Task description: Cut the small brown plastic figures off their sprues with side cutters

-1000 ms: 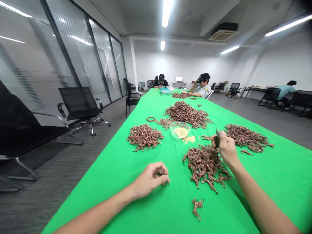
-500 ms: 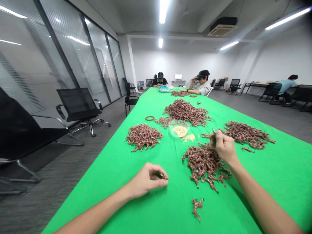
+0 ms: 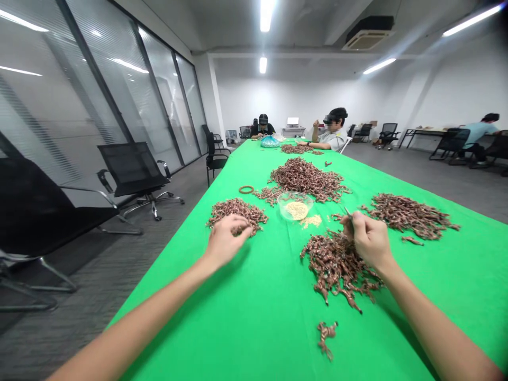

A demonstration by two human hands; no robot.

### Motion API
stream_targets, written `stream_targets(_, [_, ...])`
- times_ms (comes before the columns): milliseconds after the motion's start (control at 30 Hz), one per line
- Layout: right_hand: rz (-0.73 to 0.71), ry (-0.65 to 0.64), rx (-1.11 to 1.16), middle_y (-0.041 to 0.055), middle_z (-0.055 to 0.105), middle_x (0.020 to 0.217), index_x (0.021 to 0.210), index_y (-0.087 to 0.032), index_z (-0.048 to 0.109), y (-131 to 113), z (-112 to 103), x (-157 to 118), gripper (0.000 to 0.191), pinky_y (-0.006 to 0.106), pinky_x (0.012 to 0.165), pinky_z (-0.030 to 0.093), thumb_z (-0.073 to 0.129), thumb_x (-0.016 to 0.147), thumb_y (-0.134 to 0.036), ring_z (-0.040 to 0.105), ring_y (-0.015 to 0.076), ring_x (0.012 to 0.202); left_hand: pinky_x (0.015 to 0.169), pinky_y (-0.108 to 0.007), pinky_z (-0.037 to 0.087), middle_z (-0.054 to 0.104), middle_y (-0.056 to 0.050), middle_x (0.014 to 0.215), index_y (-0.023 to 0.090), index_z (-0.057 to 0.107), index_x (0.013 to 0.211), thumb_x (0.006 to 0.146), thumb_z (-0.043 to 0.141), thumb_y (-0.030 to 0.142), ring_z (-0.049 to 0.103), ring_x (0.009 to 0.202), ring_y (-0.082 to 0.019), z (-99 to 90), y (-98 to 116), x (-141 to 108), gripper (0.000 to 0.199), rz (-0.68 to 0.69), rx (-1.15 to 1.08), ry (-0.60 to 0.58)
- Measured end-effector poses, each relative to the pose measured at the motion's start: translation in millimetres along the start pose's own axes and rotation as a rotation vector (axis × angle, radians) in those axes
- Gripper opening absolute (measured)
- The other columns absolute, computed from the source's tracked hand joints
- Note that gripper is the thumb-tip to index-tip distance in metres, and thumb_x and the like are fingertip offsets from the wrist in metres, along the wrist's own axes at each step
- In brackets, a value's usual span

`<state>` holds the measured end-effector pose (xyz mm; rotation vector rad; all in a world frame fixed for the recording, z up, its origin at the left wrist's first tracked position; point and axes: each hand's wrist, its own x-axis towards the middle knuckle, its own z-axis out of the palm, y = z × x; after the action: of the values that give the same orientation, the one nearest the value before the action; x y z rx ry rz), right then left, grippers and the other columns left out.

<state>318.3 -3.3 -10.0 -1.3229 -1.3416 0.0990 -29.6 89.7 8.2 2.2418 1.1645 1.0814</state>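
Note:
My left hand [image 3: 229, 237] is over the near edge of the left pile of small brown figurines [image 3: 226, 209]. Its fingers curl toward the thumb; what lies between them blends with the pile. My right hand [image 3: 369, 235] is closed around a slim grey pointed tool [image 3: 348, 212], whose tip points up and left. Most of that tool is hidden in the fist. Below the right hand spreads a nearer pile of brown figurines [image 3: 331, 262]. One loose horse-like figurine [image 3: 327, 336] lies closer to me.
A clear bowl [image 3: 282, 207] of pale yellow grains stands mid-table, with spilled grains [image 3: 311, 220] beside it. A brown ring [image 3: 246, 189] lies left of it. More figurines are heaped behind [image 3: 305, 177] and at right [image 3: 413, 214]. Two people sit at the green table's [image 3: 278, 317] far end.
My left hand has moved forward and left, from the bare cloth to the left pile. My right hand stays nearly in place with the pointed tool. The view has shifted slightly.

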Motion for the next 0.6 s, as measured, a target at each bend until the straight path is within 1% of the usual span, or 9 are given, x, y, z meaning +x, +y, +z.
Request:
stream_targets(67, [-0.020,-0.014,-0.017,0.0004,0.056,0.051,0.069,-0.023,0.066,-1.1,1.1,-1.0,0.046,0.029,0.046,0.034,0.047,0.093,-0.057,0.047,0.0144,0.044,0.104,-0.047,0.036,0.068,-0.009,0.112,0.020,0.075,0.089,0.086,0.060,0.036,0.056,0.112,-0.028,-6.2,-9.5,28.5,0.022,0.031,0.105,0.076])
stream_targets(133, [-0.038,-0.023,-0.031,0.0002,0.056,0.051,0.070,-0.023,0.066,-1.0,1.8,-1.7,0.046,0.029,0.047,0.034,0.046,0.093,-0.056,0.047,0.0144,0.044,0.109,-0.052,0.027,0.067,-0.010,0.116,0.020,0.075,0.087,0.084,0.059,0.033,0.049,0.120,-0.031,-9.6,-18.0,54.2,0.021,0.068,0.192,0.101])
stream_targets(167, [-0.048,-0.028,-0.038,0.0001,0.056,0.052,0.070,-0.023,0.066,-0.8,1.9,-2.0,0.045,0.029,0.048,0.035,0.045,0.093,-0.056,0.048,0.0144,0.045,0.109,-0.054,0.025,0.067,-0.010,0.116,0.020,0.075,0.085,0.082,0.060,0.031,0.048,0.122,-0.032,-10.5,-21.9,65.3,0.019,0.083,0.227,0.097])
stream_targets(267, [-0.074,-0.040,-0.057,0.0002,0.056,0.053,0.069,-0.023,0.064,-0.8,1.3,-2.6,0.045,0.029,0.049,0.036,0.042,0.095,-0.053,0.049,0.0145,0.046,0.108,-0.053,0.029,0.070,-0.012,0.110,0.018,0.075,0.081,0.072,0.068,0.026,0.049,0.121,-0.034,-11.7,-32.0,90.5,0.014,0.118,0.295,0.055])
stream_targets(333, [-0.087,-0.043,-0.065,0.0001,0.057,0.055,0.072,-0.023,0.064,-2.1,0.3,-3.0,0.044,0.028,0.049,0.036,0.041,0.096,-0.052,0.050,0.0145,0.047,0.106,-0.051,0.033,0.071,-0.013,0.108,0.016,0.075,0.083,0.069,0.069,0.023,0.052,0.118,-0.034,-12.3,-34.8,100.1,0.018,0.134,0.315,0.037])
stream_targets(400, [-0.097,-0.043,-0.067,0.0002,0.058,0.056,0.074,-0.023,0.064,-4.7,-0.9,-3.5,0.043,0.028,0.049,0.037,0.040,0.097,-0.051,0.050,0.0144,0.048,0.104,-0.048,0.037,0.071,-0.013,0.109,0.015,0.075,0.089,0.071,0.066,0.021,0.055,0.114,-0.032,-11.8,-32.0,102.9,0.022,0.151,0.320,0.034])
stream_targets(467, [-0.105,-0.047,-0.066,0.0003,0.058,0.057,0.076,-0.022,0.064,-7.8,-1.9,-3.9,0.043,0.028,0.049,0.037,0.040,0.097,-0.050,0.051,0.0142,0.048,0.102,-0.047,0.039,0.071,-0.012,0.109,0.015,0.074,0.095,0.077,0.061,0.022,0.057,0.111,-0.030,-7.5,-22.2,97.9,0.023,0.173,0.315,0.026])
stream_targets(533, [-0.112,-0.056,-0.063,0.0004,0.058,0.058,0.076,-0.021,0.064,-10.7,-2.5,-4.3,0.042,0.028,0.050,0.038,0.041,0.097,-0.049,0.051,0.0138,0.049,0.101,-0.045,0.041,0.071,-0.009,0.107,0.017,0.072,0.099,0.083,0.057,0.024,0.059,0.108,-0.027,3.0,-6.3,84.8,0.023,0.204,0.297,-0.011])
stream_targets(600, [-0.117,-0.062,-0.058,0.0001,0.058,0.058,0.076,-0.020,0.064,-12.6,-2.6,-4.9,0.040,0.027,0.051,0.038,0.042,0.098,-0.047,0.051,0.0132,0.049,0.098,-0.043,0.043,0.071,-0.007,0.103,0.019,0.071,0.097,0.086,0.056,0.026,0.060,0.104,-0.024,20.2,13.2,64.5,0.020,0.252,0.269,-0.095])
